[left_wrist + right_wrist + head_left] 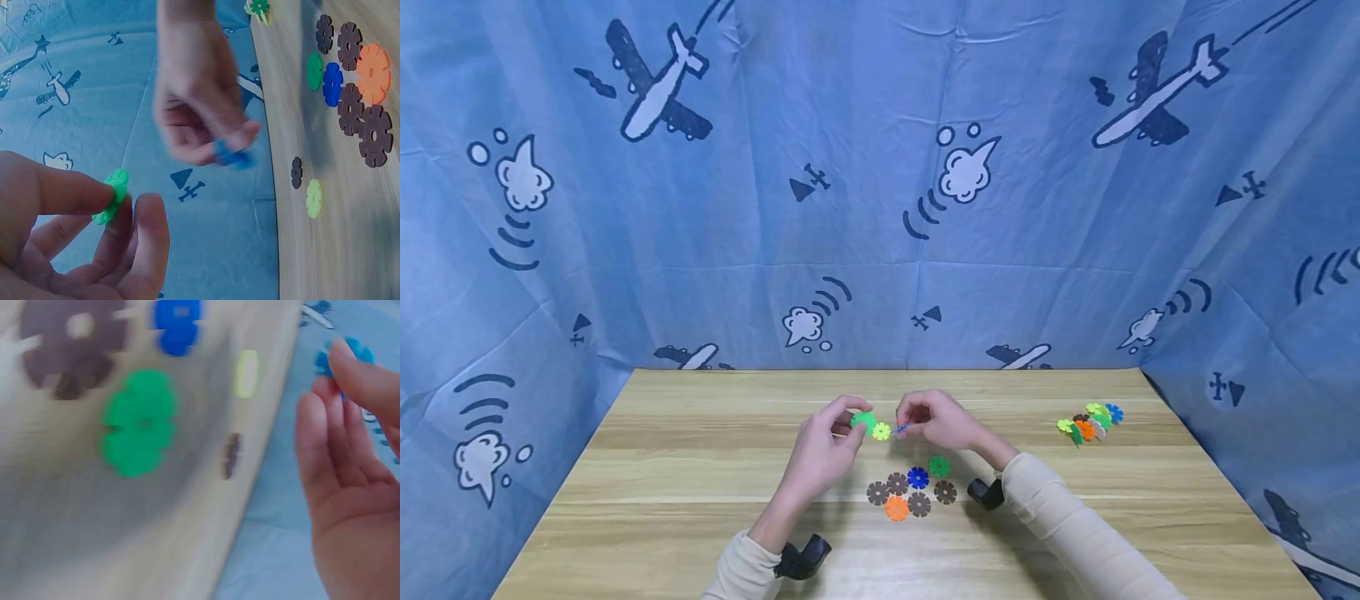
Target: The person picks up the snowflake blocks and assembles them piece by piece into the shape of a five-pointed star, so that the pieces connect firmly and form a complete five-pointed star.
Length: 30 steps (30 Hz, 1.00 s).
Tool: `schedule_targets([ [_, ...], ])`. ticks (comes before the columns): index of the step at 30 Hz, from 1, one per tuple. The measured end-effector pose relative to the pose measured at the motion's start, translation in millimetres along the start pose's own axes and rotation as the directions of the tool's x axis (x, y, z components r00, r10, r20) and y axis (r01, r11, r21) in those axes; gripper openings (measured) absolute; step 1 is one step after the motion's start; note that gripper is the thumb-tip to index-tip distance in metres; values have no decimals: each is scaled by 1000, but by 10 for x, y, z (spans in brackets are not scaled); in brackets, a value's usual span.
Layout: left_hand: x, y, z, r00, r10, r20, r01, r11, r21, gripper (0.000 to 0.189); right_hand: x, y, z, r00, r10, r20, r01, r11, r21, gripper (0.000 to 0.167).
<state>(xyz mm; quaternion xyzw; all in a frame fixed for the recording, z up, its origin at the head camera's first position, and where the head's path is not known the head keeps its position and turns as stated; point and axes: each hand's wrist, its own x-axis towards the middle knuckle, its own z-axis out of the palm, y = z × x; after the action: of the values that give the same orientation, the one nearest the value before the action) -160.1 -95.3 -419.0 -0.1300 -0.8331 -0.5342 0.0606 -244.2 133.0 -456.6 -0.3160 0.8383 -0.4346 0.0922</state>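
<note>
My left hand [822, 454] pinches a green notched disc [862, 419] between thumb and fingers; the left wrist view shows the disc [114, 197] nearly edge-on. Facing it across a small gap, my right hand [942, 421] pinches a blue notched disc [234, 156] by its edge. That disc [361, 351] is partly covered by the thumb in the right wrist view. Between the hands in the head view is a yellow disc [882, 431], which the left wrist view shows lying on the table. Near it lies a brown disc [297, 173], mostly hidden by the right hand from above.
Closer to me on the wooden table [662, 500] lie loose discs: an orange one [897, 508], a dark blue one [917, 477], a green one [938, 466] and several brown ones [919, 504]. A joined cluster of mixed-colour discs [1086, 430] sits at the right. A blue patterned curtain [880, 208] hangs behind.
</note>
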Motion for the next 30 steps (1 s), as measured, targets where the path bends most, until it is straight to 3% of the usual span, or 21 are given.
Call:
schedule_targets([
  [3, -3, 3, 7, 1000, 4, 9, -4, 999, -36, 26, 15, -128, -37, 988, -44, -148, 50, 998, 36, 12],
  [6, -10, 7, 17, 1000, -8, 22, 10, 997, -77, 29, 16, -269, -54, 960, -110, -258, 125, 991, 43, 11],
  [10, -5, 18, 27, 1000, -14, -2, 14, 993, -120, 32, 0, -427, -66, 919, -224, -323, 240, 971, 8, 15],
  [14, 13, 32, 30, 999, -15, -41, 8, 985, -174, 30, -20, -524, -76, 894, -308, -324, 317, 948, -26, 17],
  [22, 16, 22, 43, 998, -35, -53, 24, 980, -198, 23, -54, -562, -71, 904, -328, -274, 333, 942, -29, 17],
  [30, 0, 25, 42, 999, 10, -37, -16, 985, -171, 20, -64, -598, -51, 917, -309, -253, 310, 950, -40, 23],
])
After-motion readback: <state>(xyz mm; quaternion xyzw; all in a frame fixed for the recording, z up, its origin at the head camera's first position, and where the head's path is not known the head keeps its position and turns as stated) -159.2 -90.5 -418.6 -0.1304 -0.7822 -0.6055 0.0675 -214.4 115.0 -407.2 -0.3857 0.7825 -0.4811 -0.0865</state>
